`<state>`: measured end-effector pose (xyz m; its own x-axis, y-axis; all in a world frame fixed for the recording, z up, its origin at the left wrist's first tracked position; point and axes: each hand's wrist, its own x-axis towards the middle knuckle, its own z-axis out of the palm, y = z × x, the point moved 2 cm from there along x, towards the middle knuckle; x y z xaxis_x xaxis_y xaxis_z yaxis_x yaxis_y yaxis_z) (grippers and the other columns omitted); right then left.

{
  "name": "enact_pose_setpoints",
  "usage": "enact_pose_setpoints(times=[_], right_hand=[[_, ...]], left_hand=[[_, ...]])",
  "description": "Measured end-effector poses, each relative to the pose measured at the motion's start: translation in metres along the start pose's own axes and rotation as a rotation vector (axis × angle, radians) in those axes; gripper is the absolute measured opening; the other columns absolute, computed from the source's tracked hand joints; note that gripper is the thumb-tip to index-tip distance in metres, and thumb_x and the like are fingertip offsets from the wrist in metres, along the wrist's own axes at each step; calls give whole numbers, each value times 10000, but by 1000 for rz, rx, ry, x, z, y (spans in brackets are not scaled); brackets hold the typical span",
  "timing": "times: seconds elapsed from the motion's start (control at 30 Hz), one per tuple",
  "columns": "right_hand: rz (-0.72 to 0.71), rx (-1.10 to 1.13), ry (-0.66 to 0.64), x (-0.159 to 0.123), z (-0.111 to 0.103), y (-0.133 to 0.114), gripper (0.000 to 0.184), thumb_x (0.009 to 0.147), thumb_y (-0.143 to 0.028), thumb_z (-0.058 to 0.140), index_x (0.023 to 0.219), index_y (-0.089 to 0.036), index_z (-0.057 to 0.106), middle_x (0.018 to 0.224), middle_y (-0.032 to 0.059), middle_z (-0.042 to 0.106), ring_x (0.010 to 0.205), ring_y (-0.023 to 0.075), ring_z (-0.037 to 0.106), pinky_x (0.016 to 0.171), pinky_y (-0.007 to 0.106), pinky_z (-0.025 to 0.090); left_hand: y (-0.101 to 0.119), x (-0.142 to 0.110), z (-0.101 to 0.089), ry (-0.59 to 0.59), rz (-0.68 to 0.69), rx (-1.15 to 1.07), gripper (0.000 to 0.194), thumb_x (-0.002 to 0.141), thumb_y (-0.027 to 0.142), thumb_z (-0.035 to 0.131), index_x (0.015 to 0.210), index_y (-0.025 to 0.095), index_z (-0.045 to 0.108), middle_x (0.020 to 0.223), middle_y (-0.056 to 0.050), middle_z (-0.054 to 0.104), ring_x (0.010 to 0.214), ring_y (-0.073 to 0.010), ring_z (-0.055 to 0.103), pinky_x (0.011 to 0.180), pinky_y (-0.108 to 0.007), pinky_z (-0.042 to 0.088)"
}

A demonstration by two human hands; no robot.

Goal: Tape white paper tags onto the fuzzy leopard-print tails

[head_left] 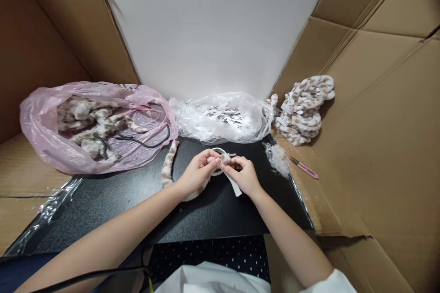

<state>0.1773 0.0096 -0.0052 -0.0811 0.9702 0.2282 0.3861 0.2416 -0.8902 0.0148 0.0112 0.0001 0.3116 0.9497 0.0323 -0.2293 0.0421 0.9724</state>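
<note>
My left hand (198,171) and my right hand (242,174) meet over the middle of a black work surface (213,213). Both pinch the end of a furry brown-and-white spotted headband (168,165), which curves away to the left and under my left wrist. My right hand also holds a white paper tag (235,186) that hangs below its fingers. A small round white roll, perhaps tape (217,152), lies just behind my fingertips, partly hidden.
A pink plastic bag (96,123) of spotted headbands lies at the left, a clear bag (223,116) of white tags behind the hands. A pile of finished headbands (304,110) sits at the right on cardboard, near a fluff tuft (278,158) and pink snips (304,168). Cardboard walls surround everything.
</note>
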Motion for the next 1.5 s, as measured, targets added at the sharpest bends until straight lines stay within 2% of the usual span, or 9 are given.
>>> enact_pose_setpoints(times=[0.17, 0.27, 0.43, 0.6, 0.87, 1.0, 1.17, 1.33, 1.5], right_hand=[[-81, 210, 119, 13, -28, -4, 243, 809, -388, 621, 961, -199, 640, 922, 52, 655, 893, 200, 597, 814, 321, 439], [-57, 358, -122, 17, -26, -10, 313, 819, -473, 594, 960, -198, 648, 885, 42, 667, 895, 201, 609, 837, 324, 447], [174, 434, -574, 16, -17, -15, 333, 762, -484, 648, 693, -159, 633, 644, -13, 594, 610, 122, 530, 632, 252, 424], [476, 597, -804, 9, -26, -8, 305, 775, -422, 637, 646, -150, 594, 447, -43, 506, 422, 103, 467, 519, 248, 442], [961, 699, -1190, -32, -13, 5, 503, 887, -457, 381, 789, -69, 686, 647, 118, 683, 629, 195, 688, 653, 320, 535], [895, 794, -1017, -34, 0, 1, 211, 741, -298, 627, 830, -115, 679, 731, 69, 703, 686, 170, 685, 732, 345, 540], [839, 743, -765, -27, 5, -3, 145, 623, -200, 729, 736, -130, 669, 588, -15, 641, 546, 105, 618, 636, 280, 548], [793, 668, -680, -22, 5, -10, 139, 601, -231, 737, 604, -126, 646, 505, -12, 626, 481, 102, 609, 538, 225, 522], [609, 617, -485, -20, 7, -17, 252, 561, -323, 814, 581, -131, 653, 496, -21, 619, 458, 91, 579, 484, 211, 481]], left_hand=[[14, -6, 0, -72, 182, 371, 148, 873, 315, 604, 890, 169, 585, 797, -43, 674, 700, -146, 604, 666, -236, 447], [22, -13, 8, -196, 357, 622, 95, 907, 243, 530, 887, 191, 606, 809, -50, 667, 724, -158, 610, 692, -250, 464], [23, -25, 16, -395, 516, 886, 219, 933, 211, 458, 999, 208, 666, 870, -76, 647, 777, -176, 605, 725, -258, 490], [30, -37, 13, -522, 613, 939, 344, 934, 141, 445, 1235, 211, 597, 1035, -107, 695, 844, -200, 604, 785, -298, 508], [40, -39, 15, -634, 750, 981, 271, 973, 191, 387, 978, 179, 658, 1123, -149, 699, 840, -211, 576, 792, -319, 501], [48, -44, 23, -663, 579, 901, 273, 964, 237, 414, 857, 198, 662, 1033, -128, 723, 752, -191, 583, 719, -276, 498], [43, -44, 20, -516, 300, 807, 136, 901, 241, 550, 926, 259, 682, 827, -2, 712, 708, -149, 629, 675, -210, 475], [28, -46, 7, -509, 489, 833, 181, 904, 197, 533, 934, 226, 709, 979, -67, 706, 860, -176, 652, 766, -232, 478], [25, -48, 5, -356, 591, 790, 160, 894, 133, 547, 852, 209, 680, 860, -69, 706, 788, -158, 658, 715, -232, 492]])
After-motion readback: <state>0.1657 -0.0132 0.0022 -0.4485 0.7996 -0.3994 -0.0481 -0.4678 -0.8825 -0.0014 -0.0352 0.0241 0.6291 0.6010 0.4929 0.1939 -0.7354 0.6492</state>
